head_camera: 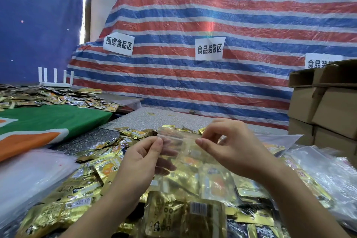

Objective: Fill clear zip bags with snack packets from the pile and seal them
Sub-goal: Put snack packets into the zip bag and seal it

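I hold a clear zip bag [179,145] upright above a pile of gold snack packets [92,185]. My left hand [139,162] pinches the bag's left side near its top between thumb and fingers. On the right, my right hand [228,141] pinches the top strip with thumb and forefinger. Gold packets show through the bag's clear film; whether they lie inside it or behind it I cannot tell. A filled clear bag of gold packets [185,216] lies at the front of the pile.
A stack of clear bags [29,177] lies at the left, more clear plastic [328,170] at the right. Cardboard boxes [326,102] stand at the right. A green and orange cloth [44,121] and another packet pile [48,96] lie far left. A striped tarp [212,15] hangs behind.
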